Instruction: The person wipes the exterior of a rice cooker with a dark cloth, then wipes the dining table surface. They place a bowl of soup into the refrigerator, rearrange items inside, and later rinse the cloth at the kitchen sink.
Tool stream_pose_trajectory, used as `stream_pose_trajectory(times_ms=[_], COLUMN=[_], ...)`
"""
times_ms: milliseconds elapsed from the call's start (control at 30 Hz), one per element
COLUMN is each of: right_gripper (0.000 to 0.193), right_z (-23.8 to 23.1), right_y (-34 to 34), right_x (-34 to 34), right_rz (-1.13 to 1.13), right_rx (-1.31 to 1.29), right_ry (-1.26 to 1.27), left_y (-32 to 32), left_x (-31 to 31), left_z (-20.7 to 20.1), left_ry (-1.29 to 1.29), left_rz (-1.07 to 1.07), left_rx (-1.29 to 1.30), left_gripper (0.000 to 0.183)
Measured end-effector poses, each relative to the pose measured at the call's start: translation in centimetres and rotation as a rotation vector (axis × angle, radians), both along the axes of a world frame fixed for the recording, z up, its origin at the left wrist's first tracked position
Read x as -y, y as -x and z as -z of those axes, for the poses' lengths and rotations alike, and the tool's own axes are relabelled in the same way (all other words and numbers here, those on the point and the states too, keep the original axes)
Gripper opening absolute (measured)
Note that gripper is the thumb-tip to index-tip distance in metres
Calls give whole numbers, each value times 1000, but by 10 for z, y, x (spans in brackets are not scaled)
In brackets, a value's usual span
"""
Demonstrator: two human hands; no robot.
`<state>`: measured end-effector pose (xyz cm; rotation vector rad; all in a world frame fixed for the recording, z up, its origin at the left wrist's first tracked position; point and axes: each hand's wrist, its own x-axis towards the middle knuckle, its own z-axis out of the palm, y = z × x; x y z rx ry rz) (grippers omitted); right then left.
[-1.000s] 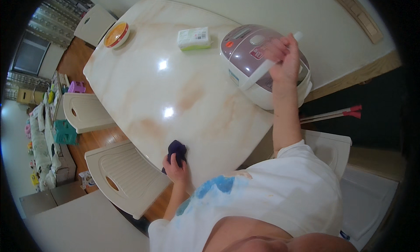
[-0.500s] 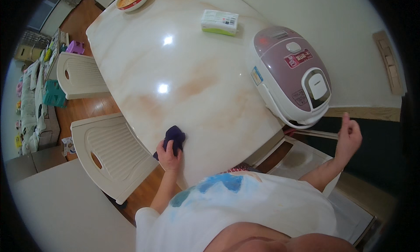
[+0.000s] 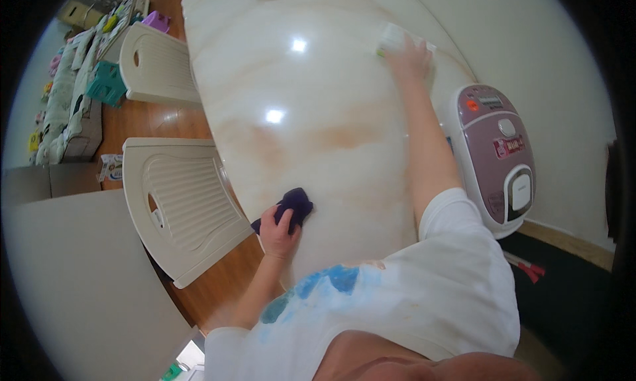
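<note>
The left hand (image 3: pixel 278 230) pinched a dark purple cloth (image 3: pixel 295 202), soft and light, bunched at the marble table (image 3: pixel 318 103) edge. Far ahead, the right hand (image 3: pixel 409 58) lay spread over a small white-and-green box (image 3: pixel 392 38), probably light, best gripped by its sides.

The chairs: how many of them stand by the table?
2. One cream chair is at the table's near left edge, beside the left hand holding a dark cloth. The other chair is farther along that side. More may be hidden outside the view.
</note>
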<state>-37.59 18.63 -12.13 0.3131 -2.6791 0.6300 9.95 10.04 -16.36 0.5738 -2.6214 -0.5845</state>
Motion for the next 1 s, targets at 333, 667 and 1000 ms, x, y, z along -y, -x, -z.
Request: stream_pose_trajectory(times_ms=[333,667,1000], right_gripper=[26,37,39], right_z=[23,35,42], right_y=[-23,-211,-219], right_x=[-23,-100,-100], right_rz=[18,-381,-346], right_rx=[-25,56,87], right_ry=[-90,7,-42], left_y=[-2,53,154], left_x=[1,-24,150], left_z=[-4,-27,-5], left_ry=[-40,-4,161], left_rz=[15,202,32], left_rx=[26,4,-18], left_gripper=[48,50,40])
